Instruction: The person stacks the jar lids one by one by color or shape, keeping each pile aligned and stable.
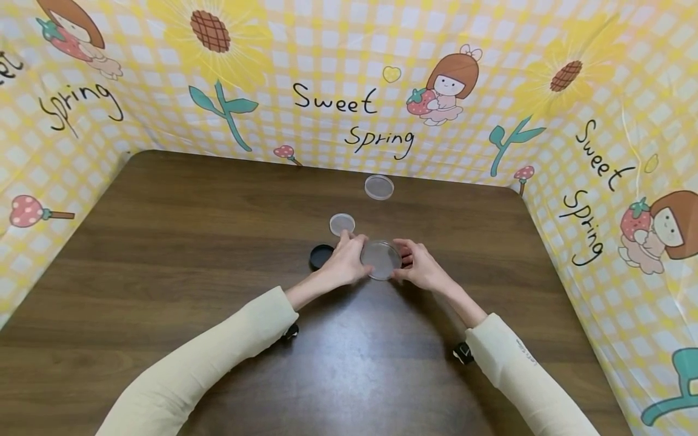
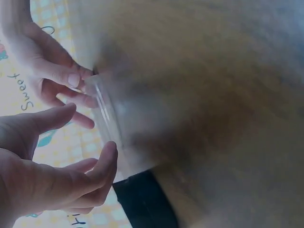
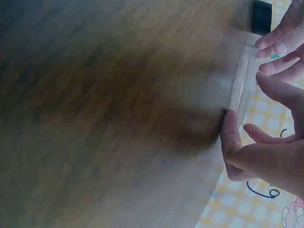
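A clear, round petri dish (image 1: pixel 383 259) lies flat at the middle of the wooden table, between both hands. My left hand (image 1: pixel 346 261) holds its left rim with thumb and forefinger spread along the edge. From the opposite side my right hand (image 1: pixel 424 267) grips the right rim in the same way. In the left wrist view the dish (image 2: pixel 109 114) shows edge-on, fingertips right at its rim. The right wrist view also shows the dish's side (image 3: pixel 242 85) between the fingers of both hands.
A round black container (image 1: pixel 320 257) stands just left of the dish, partly behind my left hand. Beyond it lie a small clear dish (image 1: pixel 342 224) and, farther back, another clear dish (image 1: pixel 379 188). A yellow checked cloth (image 1: pixel 327 54) borders the table (image 1: pixel 218 230) behind and at the sides.
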Available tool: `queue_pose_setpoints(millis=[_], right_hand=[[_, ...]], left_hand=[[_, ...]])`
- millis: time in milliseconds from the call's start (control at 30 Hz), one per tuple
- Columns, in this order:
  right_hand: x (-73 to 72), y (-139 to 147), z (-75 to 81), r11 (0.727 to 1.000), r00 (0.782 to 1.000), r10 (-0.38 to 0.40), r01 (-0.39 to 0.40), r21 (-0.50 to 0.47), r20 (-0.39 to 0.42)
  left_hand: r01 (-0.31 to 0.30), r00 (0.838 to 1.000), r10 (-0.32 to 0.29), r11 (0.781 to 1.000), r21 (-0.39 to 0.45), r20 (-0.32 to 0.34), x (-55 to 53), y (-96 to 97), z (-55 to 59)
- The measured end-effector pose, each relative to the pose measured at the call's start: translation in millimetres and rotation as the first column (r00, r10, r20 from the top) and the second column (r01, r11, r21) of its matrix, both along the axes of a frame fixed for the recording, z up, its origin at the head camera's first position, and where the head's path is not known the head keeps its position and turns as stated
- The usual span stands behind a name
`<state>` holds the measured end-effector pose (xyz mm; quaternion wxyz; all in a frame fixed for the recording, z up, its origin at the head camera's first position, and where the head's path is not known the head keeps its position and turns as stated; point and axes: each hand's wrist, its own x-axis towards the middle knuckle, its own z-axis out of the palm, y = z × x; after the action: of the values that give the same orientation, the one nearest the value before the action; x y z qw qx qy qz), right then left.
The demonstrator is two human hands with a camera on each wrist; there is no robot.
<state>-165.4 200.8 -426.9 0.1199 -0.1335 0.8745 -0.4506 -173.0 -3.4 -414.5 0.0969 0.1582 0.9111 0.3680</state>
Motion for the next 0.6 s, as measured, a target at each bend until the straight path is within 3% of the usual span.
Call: queue_pose_setpoints(millis=[200,600], right_hand=[[-8.0,-1.8,5.7,0.997,1.000,0.003,-0.002,0.082,-0.012],[-25.0,-10.1,11.2,0.994,0.999,0.033,-0.033,0.106,0.006]], left_hand=[[0.046,0.999,-0.046,0.998,0.030,-0.010,-2.4,-12.7,6.2],[0.079,0.996,-0.074,0.989,0.123,-0.048,-17.0,-32.7,6.6]])
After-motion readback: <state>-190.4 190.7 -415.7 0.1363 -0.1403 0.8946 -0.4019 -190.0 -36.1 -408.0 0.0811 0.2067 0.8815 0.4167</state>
